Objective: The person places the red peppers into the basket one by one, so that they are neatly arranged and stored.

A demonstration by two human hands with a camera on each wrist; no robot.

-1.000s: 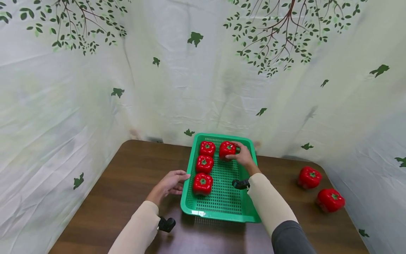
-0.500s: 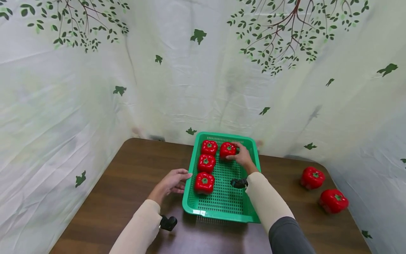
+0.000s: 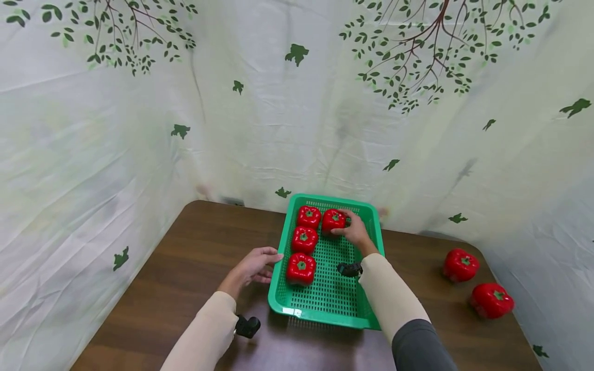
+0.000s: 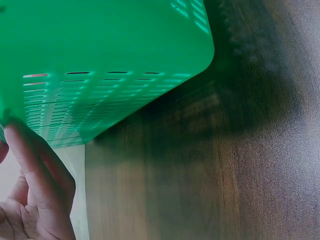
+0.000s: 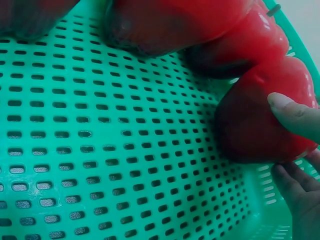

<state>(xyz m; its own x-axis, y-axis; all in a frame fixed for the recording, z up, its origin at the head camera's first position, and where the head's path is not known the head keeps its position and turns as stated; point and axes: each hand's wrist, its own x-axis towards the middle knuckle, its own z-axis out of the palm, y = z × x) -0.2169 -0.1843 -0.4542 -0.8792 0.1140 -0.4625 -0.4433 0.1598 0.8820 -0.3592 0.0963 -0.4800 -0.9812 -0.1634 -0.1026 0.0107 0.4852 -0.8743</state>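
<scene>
A green plastic basket (image 3: 336, 309) with a slotted floor stands on the table. Down its left side runs a column of red bell peppers: a far one (image 3: 308, 217), a middle one (image 3: 304, 240) and a near one (image 3: 300, 269). My right hand (image 3: 356, 232) grips another red bell pepper (image 3: 333, 221) in the far part of the basket, beside the far one. In the right wrist view the thumb lies on this pepper (image 5: 265, 115), low over the slotted floor. My left hand (image 3: 254, 264) pinches the basket's left rim, its fingers (image 4: 37, 170) outside the wall.
Two more red bell peppers, one farther back (image 3: 461, 265) and one nearer (image 3: 492, 300), lie at the right of the brown wooden table (image 3: 204, 247). A pale cloth (image 3: 260, 139) printed with leaves and branches hangs behind and around the table.
The pepper in my right hand has moved slightly left, up against the far pepper of the column. My left hand stays at the rim. The head view has shifted a little.
</scene>
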